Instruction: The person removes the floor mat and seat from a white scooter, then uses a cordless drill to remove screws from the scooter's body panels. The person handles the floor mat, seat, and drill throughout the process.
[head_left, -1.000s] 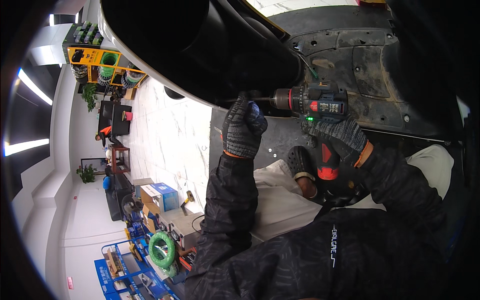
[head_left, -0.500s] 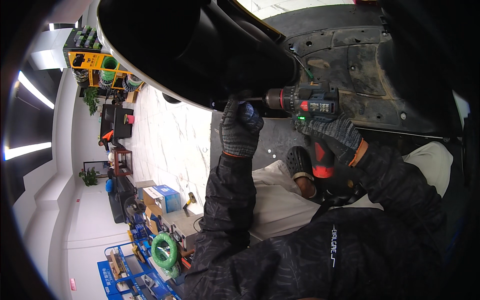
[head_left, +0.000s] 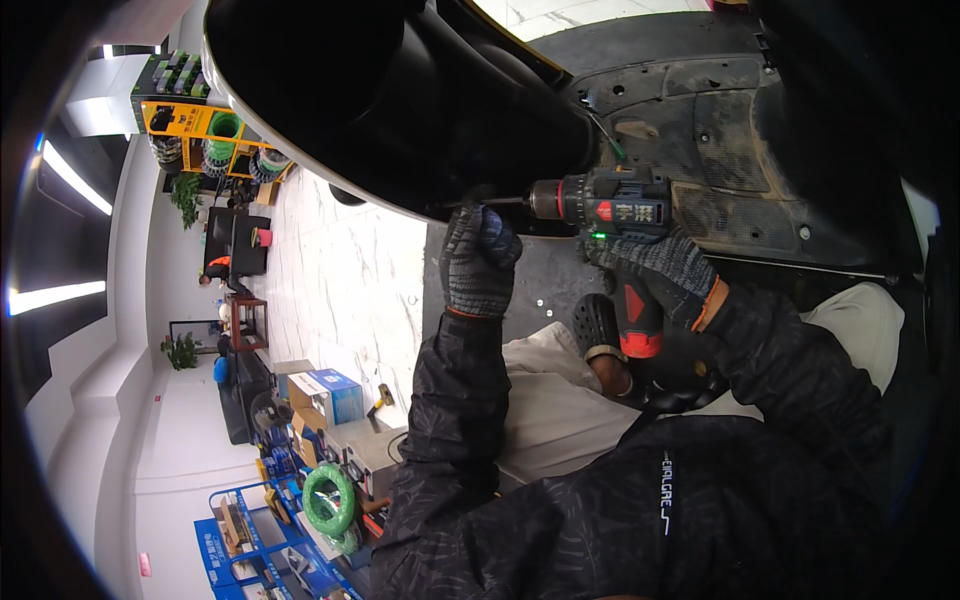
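My right hand (head_left: 665,272), in a grey knit glove, grips the handle of a cordless drill (head_left: 610,200) with a red-and-black battery. A small green light glows on the drill, and its chuck points left. My left hand (head_left: 480,265), gloved alike, curls its fingers around the long bit (head_left: 508,200) ahead of the chuck. The bit's tip reaches the dark lower edge of a large curved black panel (head_left: 480,110) with a pale outer rim; what it meets there is too dark to make out.
A dusty black scooter footboard (head_left: 735,150) lies beyond the drill, with a green-handled screwdriver (head_left: 610,138) on it. Off to the left are a hammer (head_left: 381,400), a blue-and-white box (head_left: 335,395), green-wrapped rings (head_left: 328,498) and a yellow rack (head_left: 185,122).
The drill and my right hand have shifted slightly left, toward the panel's edge. My left hand stays around the bit. The view has moved a little.
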